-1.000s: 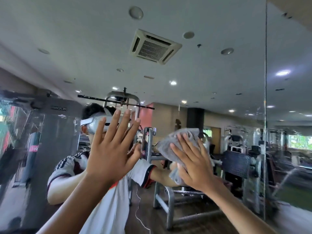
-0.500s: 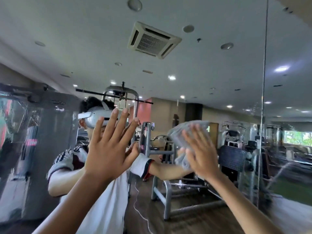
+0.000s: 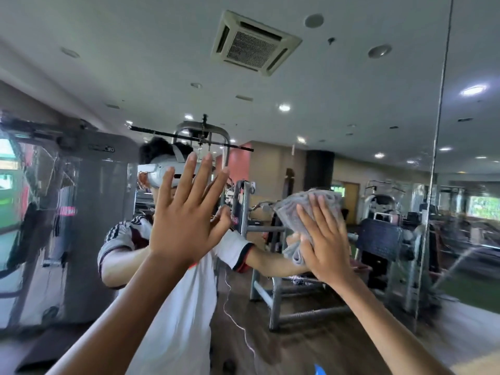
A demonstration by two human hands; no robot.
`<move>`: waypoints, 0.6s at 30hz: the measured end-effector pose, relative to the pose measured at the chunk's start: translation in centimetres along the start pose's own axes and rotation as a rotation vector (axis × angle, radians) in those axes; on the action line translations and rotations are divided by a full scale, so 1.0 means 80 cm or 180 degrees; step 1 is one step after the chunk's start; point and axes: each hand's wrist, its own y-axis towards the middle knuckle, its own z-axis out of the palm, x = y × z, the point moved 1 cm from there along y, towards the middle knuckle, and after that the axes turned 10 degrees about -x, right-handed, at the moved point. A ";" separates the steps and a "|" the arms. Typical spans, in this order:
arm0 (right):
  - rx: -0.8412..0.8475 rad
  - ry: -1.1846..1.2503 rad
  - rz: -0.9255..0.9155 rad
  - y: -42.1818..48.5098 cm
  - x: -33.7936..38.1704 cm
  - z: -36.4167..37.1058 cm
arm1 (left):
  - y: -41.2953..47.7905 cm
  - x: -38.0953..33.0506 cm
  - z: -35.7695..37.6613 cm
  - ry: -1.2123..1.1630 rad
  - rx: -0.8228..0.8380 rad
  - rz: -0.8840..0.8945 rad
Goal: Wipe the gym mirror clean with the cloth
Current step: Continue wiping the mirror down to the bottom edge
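Head view: your left hand (image 3: 186,220) lies flat on the gym mirror (image 3: 351,109), fingers spread and holding nothing, while your right hand (image 3: 328,239), fingers straight, presses the grey cloth (image 3: 295,212) against the glass beside a seam (image 3: 438,147).

Ceiling vent (image 3: 255,43) overhead; grey weight machine (image 3: 273,307) below; recessed lights (image 3: 284,107).

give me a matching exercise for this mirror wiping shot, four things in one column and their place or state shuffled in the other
1 left hand
2 right hand
3 crumpled grey cloth
4 thin vertical mirror seam

a far right of the view
b fingers spread, holding nothing
c pinned under a palm
d flat, pressing fabric

Pairs: 1-b, 2-d, 3-c, 4-a
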 end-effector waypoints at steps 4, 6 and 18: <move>-0.0367 -0.0103 0.1439 0.066 -0.041 0.010 | 0.000 -0.004 0.002 0.0121 0.0064 -0.0017; -0.0474 -0.0131 0.1846 0.110 -0.024 0.016 | 0.000 -0.002 0.000 0.0028 -0.0006 -0.0023; -0.0236 -0.0231 0.2083 0.038 -0.010 0.008 | -0.031 -0.008 -0.007 0.0000 -0.0028 -0.0182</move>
